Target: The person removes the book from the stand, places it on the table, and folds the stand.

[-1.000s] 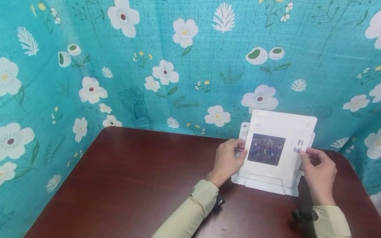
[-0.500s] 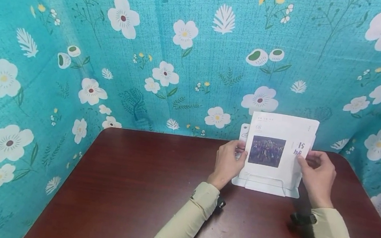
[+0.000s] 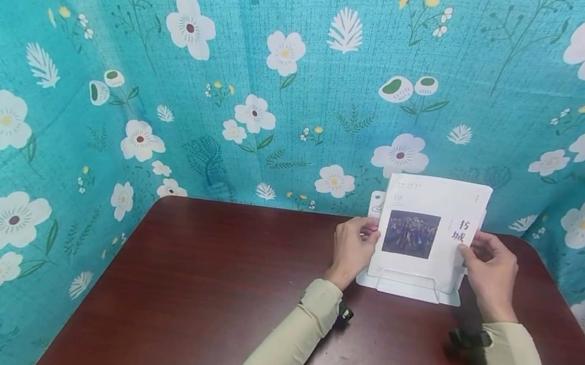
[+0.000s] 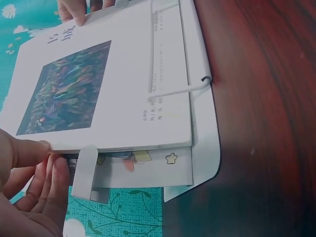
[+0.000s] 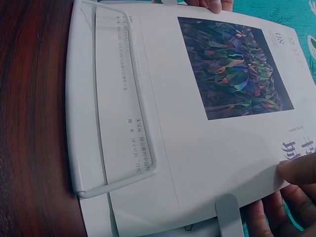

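A white paperback book with a dark square picture on its cover leans upright on a white book stand. The stand's wire holder crosses the lower part of the cover. My left hand pinches the book's left edge, thumb in front and fingers behind. At the opposite edge, my right hand does the same, its thumb lying on the cover. Side clips, such as the white one in the right wrist view, stand beside the book's edges. The stand's printed back panel shows behind the book.
The stand is on a dark reddish-brown table, near its back edge. Behind and beside the table hangs a teal floral cloth. Both forearms, in beige sleeves, reach across the table from the front.
The book shifts very slightly on the stand, its top tilting a little to the right. Both hands keep their grip, and the whole view shifts down slightly.
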{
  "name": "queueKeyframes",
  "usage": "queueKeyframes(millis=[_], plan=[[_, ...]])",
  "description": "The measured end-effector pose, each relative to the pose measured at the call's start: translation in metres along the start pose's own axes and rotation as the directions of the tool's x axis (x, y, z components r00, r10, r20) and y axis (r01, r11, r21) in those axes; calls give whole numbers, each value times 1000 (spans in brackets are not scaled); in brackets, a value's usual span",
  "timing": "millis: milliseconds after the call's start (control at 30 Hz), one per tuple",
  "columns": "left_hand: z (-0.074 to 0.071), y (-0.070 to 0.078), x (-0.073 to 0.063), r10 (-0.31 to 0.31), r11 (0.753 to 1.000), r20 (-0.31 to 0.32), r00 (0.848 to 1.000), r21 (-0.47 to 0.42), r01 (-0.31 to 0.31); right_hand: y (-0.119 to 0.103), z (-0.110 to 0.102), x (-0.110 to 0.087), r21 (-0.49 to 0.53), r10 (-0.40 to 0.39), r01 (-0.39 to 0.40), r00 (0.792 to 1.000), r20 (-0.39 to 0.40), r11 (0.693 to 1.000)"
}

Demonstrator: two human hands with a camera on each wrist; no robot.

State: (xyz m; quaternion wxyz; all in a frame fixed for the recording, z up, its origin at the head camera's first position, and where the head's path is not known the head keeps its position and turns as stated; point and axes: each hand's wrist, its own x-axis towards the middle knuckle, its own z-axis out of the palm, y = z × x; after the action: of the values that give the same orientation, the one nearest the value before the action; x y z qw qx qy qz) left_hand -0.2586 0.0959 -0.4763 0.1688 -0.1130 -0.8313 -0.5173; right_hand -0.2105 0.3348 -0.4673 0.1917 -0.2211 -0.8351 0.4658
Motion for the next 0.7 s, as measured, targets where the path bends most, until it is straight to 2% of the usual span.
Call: queueKeyframes(millis=[233, 367, 533, 700], plan=[[-1, 0, 0, -11, 1000, 13, 1000, -3, 11, -2, -2, 0, -16, 8, -8, 1000, 25, 1000], [-2, 1, 1, 1, 1000, 11, 1000, 4, -1, -5, -4, -2, 4, -9, 9, 1000, -7, 1000], [-6, 7, 7, 79, 997, -6, 997, -10, -79, -11, -8, -2, 78, -40, 45, 997, -66, 996], [-9, 15, 11, 155, 987, -26, 988, -39, -156, -17, -11, -3, 167, -103, 126, 985, -138, 978]])
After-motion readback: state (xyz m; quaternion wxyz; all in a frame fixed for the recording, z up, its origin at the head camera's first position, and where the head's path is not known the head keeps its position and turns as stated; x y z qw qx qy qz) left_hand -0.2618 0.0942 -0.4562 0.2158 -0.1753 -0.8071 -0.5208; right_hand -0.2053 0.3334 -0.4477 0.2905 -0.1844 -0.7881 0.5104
